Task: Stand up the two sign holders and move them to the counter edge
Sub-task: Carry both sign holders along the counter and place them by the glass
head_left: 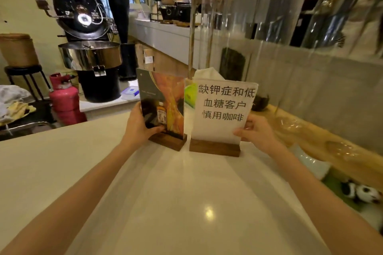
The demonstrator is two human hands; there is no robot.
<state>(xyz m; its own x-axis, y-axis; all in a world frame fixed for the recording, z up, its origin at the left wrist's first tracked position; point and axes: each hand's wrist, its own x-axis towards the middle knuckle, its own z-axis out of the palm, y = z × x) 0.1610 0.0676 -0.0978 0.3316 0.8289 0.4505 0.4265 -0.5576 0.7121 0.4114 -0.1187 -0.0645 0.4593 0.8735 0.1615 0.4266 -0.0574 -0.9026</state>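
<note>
Two sign holders stand upright side by side near the far edge of the pale counter (186, 203), each in a dark wooden base. The left sign holder (165, 97) shows an orange and dark picture with a bottle. My left hand (138, 128) grips its lower left side, thumb across the front. The right sign holder (223, 109) carries a white sheet with black Chinese characters. My right hand (257, 132) holds its lower right corner. The two bases sit a small gap apart.
Beyond the counter edge stand a coffee roaster (89, 33) and a pink gas cylinder (66, 101). A wooden shelf frame with clear panels (269, 16) rises at the right. A long wooden slab (310, 136) and a panda toy (362, 192) lie to the right.
</note>
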